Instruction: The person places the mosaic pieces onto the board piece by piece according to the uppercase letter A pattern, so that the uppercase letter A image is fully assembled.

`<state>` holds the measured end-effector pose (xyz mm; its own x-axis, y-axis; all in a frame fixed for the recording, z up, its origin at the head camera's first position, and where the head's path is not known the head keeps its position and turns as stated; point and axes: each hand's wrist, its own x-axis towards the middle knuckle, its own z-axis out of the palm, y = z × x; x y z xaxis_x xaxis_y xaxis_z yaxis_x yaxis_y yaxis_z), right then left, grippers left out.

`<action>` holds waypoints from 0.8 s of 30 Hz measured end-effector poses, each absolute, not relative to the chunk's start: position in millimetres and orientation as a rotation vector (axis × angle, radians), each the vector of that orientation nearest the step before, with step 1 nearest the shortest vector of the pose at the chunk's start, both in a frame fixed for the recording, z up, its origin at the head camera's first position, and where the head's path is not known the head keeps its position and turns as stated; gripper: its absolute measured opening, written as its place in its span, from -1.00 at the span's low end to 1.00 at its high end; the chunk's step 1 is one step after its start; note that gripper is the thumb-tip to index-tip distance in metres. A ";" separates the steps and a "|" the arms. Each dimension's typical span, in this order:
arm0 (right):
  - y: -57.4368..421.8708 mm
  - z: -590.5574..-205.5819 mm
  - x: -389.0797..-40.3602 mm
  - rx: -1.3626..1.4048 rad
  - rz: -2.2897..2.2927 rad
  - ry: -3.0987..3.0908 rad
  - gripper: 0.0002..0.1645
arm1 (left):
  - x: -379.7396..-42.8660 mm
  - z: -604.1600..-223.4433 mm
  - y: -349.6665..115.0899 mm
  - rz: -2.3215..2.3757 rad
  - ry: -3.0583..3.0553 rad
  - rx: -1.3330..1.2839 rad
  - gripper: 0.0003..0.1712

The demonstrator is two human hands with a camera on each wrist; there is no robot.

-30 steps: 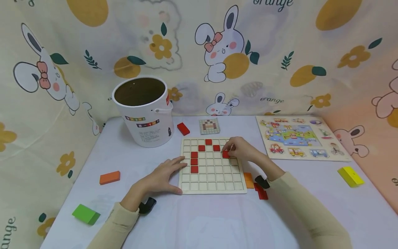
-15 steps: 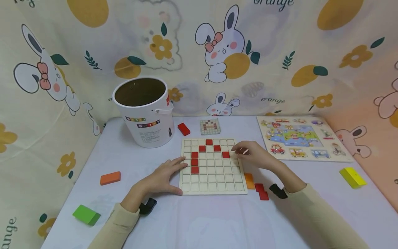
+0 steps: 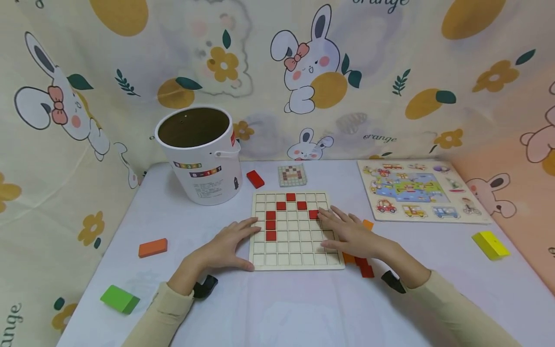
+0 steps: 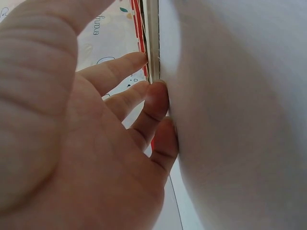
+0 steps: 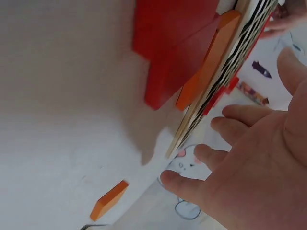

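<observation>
A pale wooden grid board (image 3: pixel 295 246) lies flat on the table in the head view. Several square red tiles (image 3: pixel 270 225) sit in its cells. The left hand (image 3: pixel 227 245) rests along the board's left side, two fingertips on it and the thumb at the lower left corner. In the left wrist view, bent fingertips (image 4: pixel 157 96) touch the board's edge. The right hand (image 3: pixel 351 236) is spread palm down over the right side, fingertips beside a red tile (image 3: pixel 313 214) and holding nothing. Loose red tiles (image 5: pixel 180 62) and an orange tile (image 5: pixel 218 48) lie by the board's right edge.
Behind stand a white bucket (image 3: pixel 204 176), a red block (image 3: pixel 255 179) and a small pattern card (image 3: pixel 292 176). A picture puzzle board (image 3: pixel 425 214) lies back right. Orange (image 3: pixel 153 247) and green (image 3: pixel 120 299) blocks lie left, a yellow block (image 3: pixel 490 245) far right.
The right hand let go of the red tile, lifted away to the right, and has come back down over the board with its fingers spread. The left hand stays in place.
</observation>
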<state>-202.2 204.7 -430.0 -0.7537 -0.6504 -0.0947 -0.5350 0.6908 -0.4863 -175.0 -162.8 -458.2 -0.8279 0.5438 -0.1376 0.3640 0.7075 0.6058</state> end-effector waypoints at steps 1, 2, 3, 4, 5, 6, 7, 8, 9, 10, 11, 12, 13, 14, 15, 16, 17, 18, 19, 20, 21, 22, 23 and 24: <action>202.5 -430.4 -202.4 -0.945 -0.630 2.639 -0.10 | -175.0 -458.1 -163.0 0.833 2.611 0.715 0.12; 200.3 -430.8 -202.6 -0.950 -0.613 2.637 -0.10 | -175.0 -458.2 -163.3 0.835 2.611 0.716 0.11; 198.5 -431.0 -202.9 -0.953 -0.595 2.634 -0.09 | -175.0 -458.3 -163.6 0.837 2.610 0.719 0.11; 197.0 -431.4 -203.1 -0.961 -0.577 2.631 -0.09 | -175.1 -458.3 -163.8 0.843 2.609 0.721 0.11; 195.9 -431.3 -203.3 -0.966 -0.566 2.630 -0.09 | -175.1 -458.2 -163.9 0.847 2.608 0.723 0.11; 195.3 -430.8 -203.5 -0.967 -0.568 2.625 -0.09 | -175.2 -458.1 -163.9 0.851 2.605 0.726 0.11; 195.5 -430.0 -203.7 -0.971 -0.568 2.625 -0.09 | -175.3 -458.0 -163.9 0.850 2.603 0.728 0.11; 196.4 -429.3 -204.0 -0.977 -0.578 2.628 -0.09 | -175.4 -458.0 -164.1 0.850 2.601 0.726 0.11; 198.1 -428.2 -204.6 -0.978 -0.589 2.636 -0.09 | -175.4 -458.0 -164.2 0.849 2.599 0.726 0.11; 200.6 -426.7 -205.0 -0.968 -0.611 2.644 -0.10 | -175.4 -458.0 -164.2 0.847 2.598 0.722 0.11; 203.9 -424.7 -205.3 -0.954 -0.637 2.652 -0.13 | -175.4 -458.3 -164.3 0.843 2.598 0.720 0.11; 208.3 -422.8 -205.5 -0.937 -0.670 2.655 -0.18 | -175.4 -458.5 -164.3 0.841 2.599 0.718 0.11; 213.4 -421.0 -205.4 -0.915 -0.699 2.660 -0.23 | -175.5 -458.7 -164.5 0.840 2.600 0.715 0.11; 219.0 -419.0 -205.0 -0.885 -0.740 2.652 -0.30 | -175.5 -458.7 -164.6 0.839 2.602 0.712 0.11; 224.3 -417.1 -204.0 -0.846 -0.788 2.630 -0.38 | -175.5 -458.7 -164.7 0.837 2.605 0.710 0.11; 230.3 -415.7 -202.3 -0.816 -0.839 2.600 -0.45 | -175.6 -458.6 -164.8 0.835 2.607 0.708 0.11; 236.0 -414.8 -200.1 -0.793 -0.876 2.569 -0.51 | -175.7 -458.7 -164.9 0.832 2.608 0.711 0.11; 241.7 -414.5 -197.1 -0.766 -0.908 2.540 -0.55 | -175.8 -458.6 -164.7 0.833 2.606 0.715 0.11; 247.0 -414.8 -193.5 -0.742 -0.932 2.515 -0.58 | -176.1 -458.9 -164.6 0.833 2.606 0.721 0.11; 251.7 -415.8 -189.6 -0.726 -0.947 2.495 -0.59 | -176.0 -458.7 -164.4 0.833 2.605 0.724 0.11; 255.9 -417.4 -185.6 -0.725 -0.957 2.482 -0.60 | -176.0 -458.7 -164.2 0.834 2.603 0.726 0.11; 259.6 -419.6 -181.5 -0.731 -0.955 2.483 -0.60 | -175.9 -458.8 -164.2 0.833 2.602 0.727 0.10; 262.5 -421.9 -177.3 -0.729 -0.954 2.487 -0.59 | -175.7 -458.9 -164.2 0.832 2.601 0.725 0.10; 264.9 -424.5 -173.4 -0.727 -0.956 2.492 -0.59 | -175.3 -458.9 -164.4 0.830 2.601 0.719 0.10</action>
